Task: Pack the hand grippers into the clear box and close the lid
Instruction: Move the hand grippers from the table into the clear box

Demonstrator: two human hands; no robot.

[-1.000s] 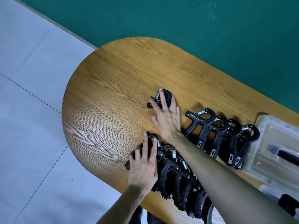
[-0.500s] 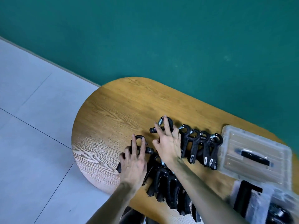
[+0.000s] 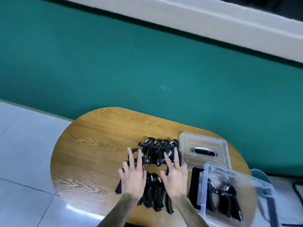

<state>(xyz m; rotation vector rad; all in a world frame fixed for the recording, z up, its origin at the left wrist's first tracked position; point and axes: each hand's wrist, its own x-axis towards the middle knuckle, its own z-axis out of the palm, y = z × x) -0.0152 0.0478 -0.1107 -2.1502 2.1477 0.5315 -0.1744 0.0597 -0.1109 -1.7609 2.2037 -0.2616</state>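
Both my hands lie spread flat, left hand (image 3: 133,176) and right hand (image 3: 175,174), on loose hand grippers (image 3: 158,149) beside the clear box (image 3: 203,190); I should gather one cluster firmly, then lift.

On the counter (image 3: 91,145), low in the frame, one row of hand grippers (image 3: 158,149) lies above a second row (image 3: 154,192). Right of the upper row sits the lid (image 3: 204,151); lower right stands the clear box (image 3: 229,194) (two grippers already inside). Both hands rest between the rows.
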